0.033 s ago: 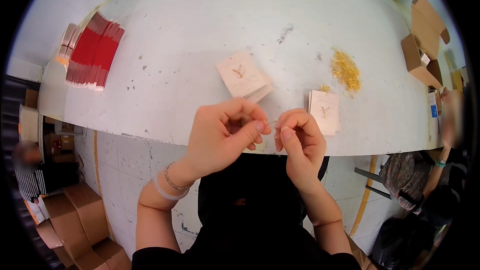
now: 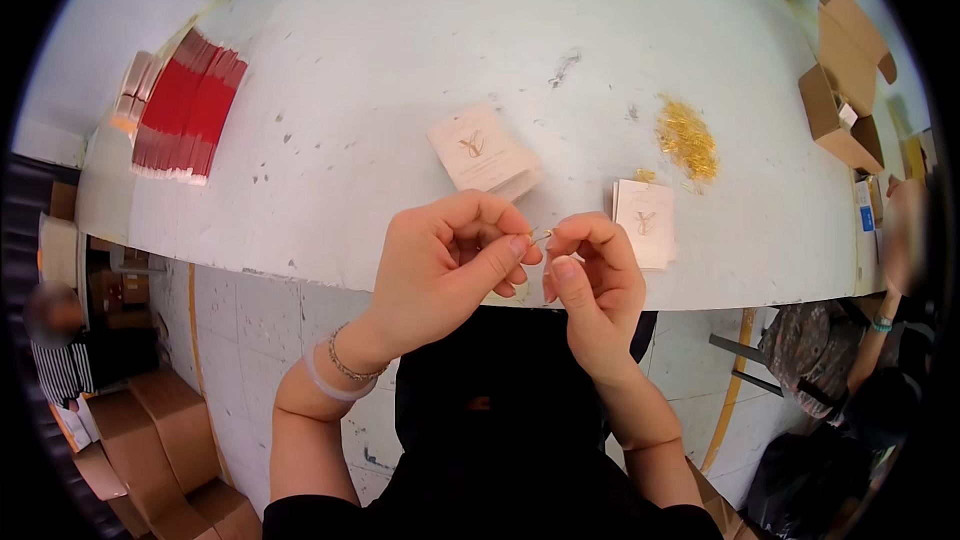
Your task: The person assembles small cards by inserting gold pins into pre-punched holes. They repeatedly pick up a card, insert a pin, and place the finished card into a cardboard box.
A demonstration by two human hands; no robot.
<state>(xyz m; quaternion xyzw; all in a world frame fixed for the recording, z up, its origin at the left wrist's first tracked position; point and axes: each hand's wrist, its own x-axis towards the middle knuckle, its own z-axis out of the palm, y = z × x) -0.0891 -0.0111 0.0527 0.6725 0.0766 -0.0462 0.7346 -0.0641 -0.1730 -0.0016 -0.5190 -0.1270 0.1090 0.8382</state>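
Observation:
My left hand (image 2: 452,250) is closed, pinching a small thin gold pin (image 2: 541,237) between thumb and index finger; its fine wire end sticks out to the right. Close beside it, my right hand (image 2: 597,285) has its index fingertip at the pin's free end, with the thumb apart below and the other fingers curled. Beyond my left hand lies a small stack of pale pink printed cards (image 2: 482,152). A second stack of pale cards (image 2: 647,224) sits just past my right hand, and a few gold pins (image 2: 645,176) lie at its far edge.
A heap of gold pins (image 2: 687,143) lies on the white table (image 2: 400,60). Red-and-white bundled pieces (image 2: 188,108) stand at far left, an open cardboard box (image 2: 840,125) at far right. Another person's arm (image 2: 875,335) is at the right; cartons (image 2: 150,440) stand on the floor at left.
My right hand has shifted slightly left and its index finger has lifted away from the thumb. More of the pin's wire shows between my hands.

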